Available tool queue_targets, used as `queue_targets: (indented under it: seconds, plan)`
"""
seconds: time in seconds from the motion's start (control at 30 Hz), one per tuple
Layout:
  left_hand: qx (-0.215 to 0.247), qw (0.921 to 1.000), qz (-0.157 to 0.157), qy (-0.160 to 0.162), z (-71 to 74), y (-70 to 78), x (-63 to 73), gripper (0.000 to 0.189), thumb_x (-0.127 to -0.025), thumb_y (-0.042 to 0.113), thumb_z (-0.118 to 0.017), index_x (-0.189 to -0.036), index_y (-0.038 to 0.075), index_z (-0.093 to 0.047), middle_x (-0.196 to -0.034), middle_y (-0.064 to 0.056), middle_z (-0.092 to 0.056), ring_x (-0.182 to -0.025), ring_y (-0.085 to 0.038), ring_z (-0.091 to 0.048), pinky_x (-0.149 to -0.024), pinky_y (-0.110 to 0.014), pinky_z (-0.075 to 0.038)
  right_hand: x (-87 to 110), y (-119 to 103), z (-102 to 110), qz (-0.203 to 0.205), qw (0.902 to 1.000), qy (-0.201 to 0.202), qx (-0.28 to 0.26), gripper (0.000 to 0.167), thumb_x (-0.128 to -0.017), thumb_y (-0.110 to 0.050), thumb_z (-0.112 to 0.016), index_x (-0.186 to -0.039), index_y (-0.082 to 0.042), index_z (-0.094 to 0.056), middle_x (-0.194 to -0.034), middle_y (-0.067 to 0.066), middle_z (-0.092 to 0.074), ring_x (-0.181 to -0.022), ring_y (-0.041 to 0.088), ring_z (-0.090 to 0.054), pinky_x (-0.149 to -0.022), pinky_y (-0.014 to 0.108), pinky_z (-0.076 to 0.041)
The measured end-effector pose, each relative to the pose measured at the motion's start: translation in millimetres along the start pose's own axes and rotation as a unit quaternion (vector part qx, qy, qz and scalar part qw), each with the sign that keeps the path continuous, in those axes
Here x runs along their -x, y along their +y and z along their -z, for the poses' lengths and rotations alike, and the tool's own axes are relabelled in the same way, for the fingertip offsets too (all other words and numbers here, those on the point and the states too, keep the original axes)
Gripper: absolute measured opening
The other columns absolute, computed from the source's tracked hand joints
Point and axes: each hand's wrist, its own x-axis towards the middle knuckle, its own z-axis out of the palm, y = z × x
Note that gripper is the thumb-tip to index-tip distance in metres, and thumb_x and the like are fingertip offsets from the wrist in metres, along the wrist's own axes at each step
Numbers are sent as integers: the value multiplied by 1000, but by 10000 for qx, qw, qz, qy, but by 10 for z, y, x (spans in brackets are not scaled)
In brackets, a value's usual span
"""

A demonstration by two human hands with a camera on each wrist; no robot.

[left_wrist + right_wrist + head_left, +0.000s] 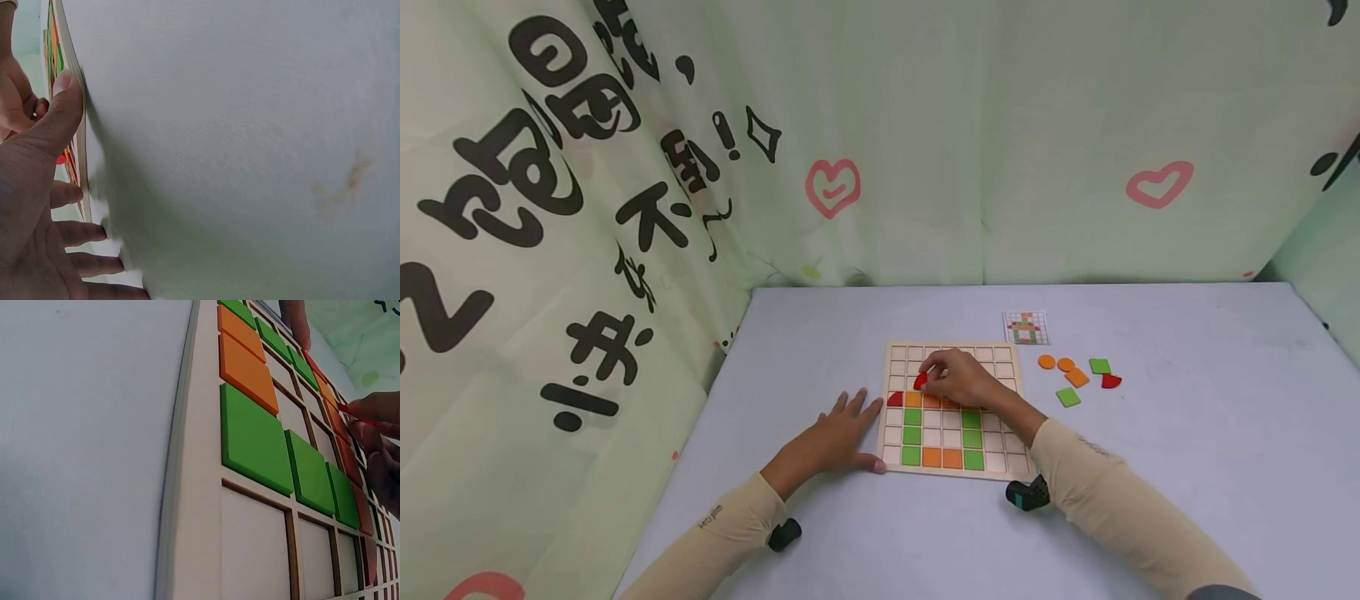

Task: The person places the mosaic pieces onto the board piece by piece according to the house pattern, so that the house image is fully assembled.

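Note:
My right hand (962, 379) pinches a red piece with a curved edge (921, 381) between thumb and fingertips, over the upper left part of a gridded wooden board (931, 437). In the right wrist view only a thin edge of this red piece (356, 414) shows. My left hand (835, 437) lies spread at the board's left side, its thumb against the rim in the left wrist view. Set in the board are a red curved tile (895, 399), orange square tiles (932, 457) and green square tiles (912, 436). The right hand hides part of the upper rows.
Right of the board lie two orange discs (1047, 362), an orange square (1077, 377), two green squares (1068, 397) and a red curved piece (1111, 381). A small printed pattern card (1027, 327) is behind the board. Curtains (925, 208) enclose the white table (1210, 450).

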Motion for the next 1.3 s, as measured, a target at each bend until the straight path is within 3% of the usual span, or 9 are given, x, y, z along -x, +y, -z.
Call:
queue_targets:
  seconds: [0.77, 1.3]
  plan:
    - [39, 9999, -99, 29, 2, -21, 10, 103, -78, 62, -76, -160, 20, -29, -166, -14, -24, -152, -45, -22, -107, -68, -38, -119, -121, -89, -238, 9932, 43, 1136, 21, -90, -22, -76, -107, -10, -74, -96, 3, -71, -83, 17, -59, -79, 34, -51]
    - [37, 10000, -85, 36, -22, -38, -11, 103, -78, 62, -76, -160, 21, -28, -167, -13, -23, -152, -45, -21, -107, -68, -37, -102, -161, -74, -200, 9922, 3, 1232, 23, -89, -22, -76, -109, -10, -73, -96, 4, -71, -83, 17, -60, -81, 35, -52]
